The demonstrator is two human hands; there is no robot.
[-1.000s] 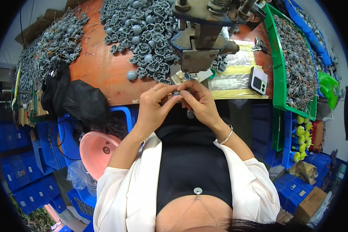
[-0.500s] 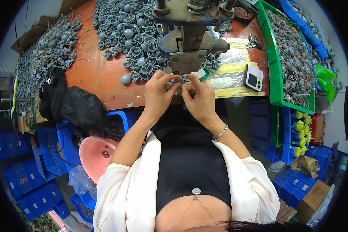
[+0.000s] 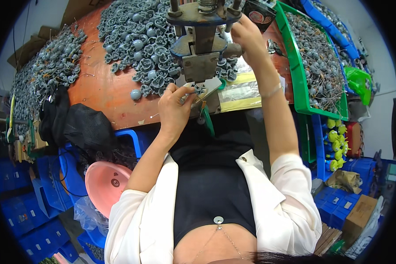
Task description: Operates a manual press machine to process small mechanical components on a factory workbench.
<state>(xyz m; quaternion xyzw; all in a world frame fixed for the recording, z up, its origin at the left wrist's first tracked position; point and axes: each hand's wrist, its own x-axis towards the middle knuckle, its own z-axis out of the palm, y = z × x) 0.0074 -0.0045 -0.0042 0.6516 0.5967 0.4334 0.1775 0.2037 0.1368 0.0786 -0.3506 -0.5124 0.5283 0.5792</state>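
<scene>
The left hand (image 3: 176, 108), thumb meeting forefinger, pinches a small grey piece (image 3: 199, 89) just below the worn metal press (image 3: 199, 66). On an outstretched arm, the right hand (image 3: 249, 42) is beside the press's upper part; its grip I cannot tell. Hollow grey parts (image 3: 158, 48) and glossy balls (image 3: 136, 94) cover the scuffed orange-brown bench (image 3: 114, 94).

A white jacket (image 3: 158, 211) frames a black top (image 3: 213, 185), with a round pendant (image 3: 218, 220) on a fine chain (image 3: 230, 240) at the top's neckline. Beyond the top, a slim bracelet (image 3: 272, 93) circles the right wrist; a ring (image 3: 168, 89) sits on the left fingers (image 3: 181, 91).
</scene>
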